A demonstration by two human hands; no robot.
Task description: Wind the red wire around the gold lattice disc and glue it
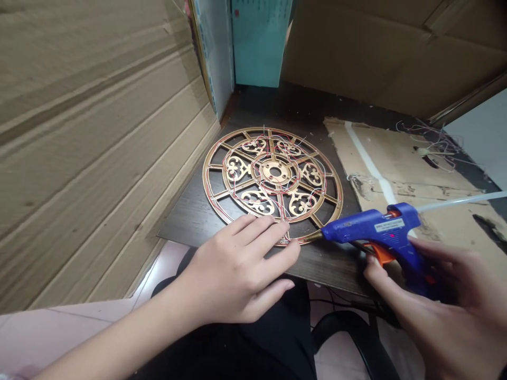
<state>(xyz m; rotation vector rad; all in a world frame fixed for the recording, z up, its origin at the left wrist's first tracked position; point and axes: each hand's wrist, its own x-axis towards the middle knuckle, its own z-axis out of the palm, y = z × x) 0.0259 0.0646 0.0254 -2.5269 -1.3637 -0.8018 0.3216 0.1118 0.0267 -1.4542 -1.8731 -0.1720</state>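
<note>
A round gold ornamental frame [274, 180] with spokes, scroll inserts and thin red and white wires lies flat on the dark table. My left hand [245, 264] rests on its near rim, fingers spread and reaching over the edge; what lies under the fingertips is hidden. In my right hand [439, 311] is a blue hot glue gun [372, 224] with an orange trigger. Its brass nozzle points left and meets the near right rim, close to my left fingers. A long whitish glue stick [463, 200] sticks out of its back end.
A worn cardboard sheet [340, 142] lies on the table [304, 103] to the right, with a tangle of thin wires [435, 145] on it. Tall cardboard [119, 132] walls the left side, and more cardboard [376, 58] stands behind. A teal panel [259, 47] hangs at the back.
</note>
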